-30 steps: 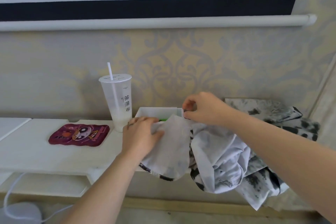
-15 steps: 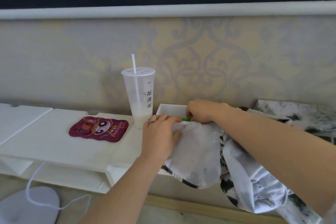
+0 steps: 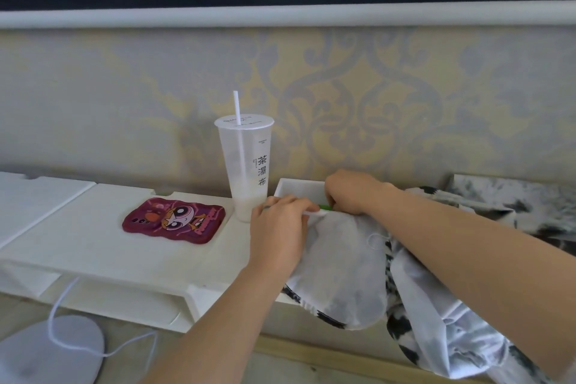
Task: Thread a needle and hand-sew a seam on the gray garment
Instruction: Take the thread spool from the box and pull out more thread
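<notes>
Red phone case (image 3: 174,220) on bench (image 3: 93,246), cup (image 3: 244,165) with straw, left hand (image 3: 277,234) fingers curled on garment (image 3: 343,268) edge at box (image 3: 299,188) rim, right hand (image 3: 352,192) fingers curled into box beside green item (image 3: 324,206), can't tell what they pinch, garment draped off bench front

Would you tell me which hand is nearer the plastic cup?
Left. The left hand lies beside the plastic cup, on the gray garment; the right hand is farther right, at the white box.
</notes>
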Demonstrator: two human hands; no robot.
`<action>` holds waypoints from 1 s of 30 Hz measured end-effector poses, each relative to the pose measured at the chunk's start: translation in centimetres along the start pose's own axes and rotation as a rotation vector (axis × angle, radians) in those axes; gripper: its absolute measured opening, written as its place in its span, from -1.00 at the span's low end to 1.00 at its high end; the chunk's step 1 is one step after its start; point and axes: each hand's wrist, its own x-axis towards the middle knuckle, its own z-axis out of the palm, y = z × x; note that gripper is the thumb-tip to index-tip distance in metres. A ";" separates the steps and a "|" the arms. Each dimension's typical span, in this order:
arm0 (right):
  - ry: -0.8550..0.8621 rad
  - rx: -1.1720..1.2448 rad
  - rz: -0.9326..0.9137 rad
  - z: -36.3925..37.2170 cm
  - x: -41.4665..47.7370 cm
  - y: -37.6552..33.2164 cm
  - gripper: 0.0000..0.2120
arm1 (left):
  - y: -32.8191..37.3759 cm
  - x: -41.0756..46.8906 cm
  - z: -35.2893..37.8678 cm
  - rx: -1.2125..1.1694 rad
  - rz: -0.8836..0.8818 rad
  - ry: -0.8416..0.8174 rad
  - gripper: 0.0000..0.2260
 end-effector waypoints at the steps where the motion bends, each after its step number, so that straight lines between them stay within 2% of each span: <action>1: 0.037 -0.015 0.001 -0.2 -0.1 0.0 -0.80 | 0.0 0.1 -0.1 -0.002 -0.001 -0.004 -0.77; 7: 0.234 -0.091 0.019 -3.2 -1.8 2.1 -0.83 | 0.6 -0.1 -1.1 0.054 0.001 -0.070 -0.74; 9: 0.305 -0.041 0.045 -4.3 -2.8 3.4 -0.82 | 1.4 -0.5 -1.5 -0.025 0.028 -0.017 -0.77; 11: 0.326 0.121 0.084 -5.2 -4.3 4.4 -0.77 | 2.6 -0.8 -1.9 -0.156 0.074 -0.032 -0.80; 13: 0.311 0.456 0.112 -5.8 -6.4 4.6 -0.78 | 4.0 -1.1 -2.1 -0.309 0.087 -0.186 -0.81; 15: 0.281 0.915 0.159 -6.2 -9.0 3.8 -0.81 | 5.2 -1.3 -2.0 -0.356 0.101 -0.311 -0.79; 18: 0.174 1.654 0.210 -6.0 -12.8 2.3 -0.81 | 6.2 -1.4 -1.1 -0.370 0.085 -0.366 -0.81; 20: 0.053 1.935 0.243 -5.7 -14.4 1.5 -0.90 | 6.8 -1.3 -0.7 -0.354 0.077 -0.364 -0.93; 21: -0.001 1.990 0.258 -5.5 -14.9 1.1 -0.89 | 7.1 -1.3 -0.6 -0.359 0.073 -0.360 -0.94; 23: -0.047 1.993 0.276 -4.6 -15.8 0.4 -0.79 | 7.3 -1.4 -0.5 -0.440 0.033 -0.364 -0.75; 27: 0.030 1.882 0.334 -2.0 -16.9 -0.4 -0.81 | 7.1 -1.6 -1.8 -0.660 -0.092 -0.402 -0.85; 30: 0.080 1.699 0.372 -0.6 -17.7 -0.4 -0.69 | 6.8 -2.1 -2.4 -0.853 -0.261 -0.478 -0.89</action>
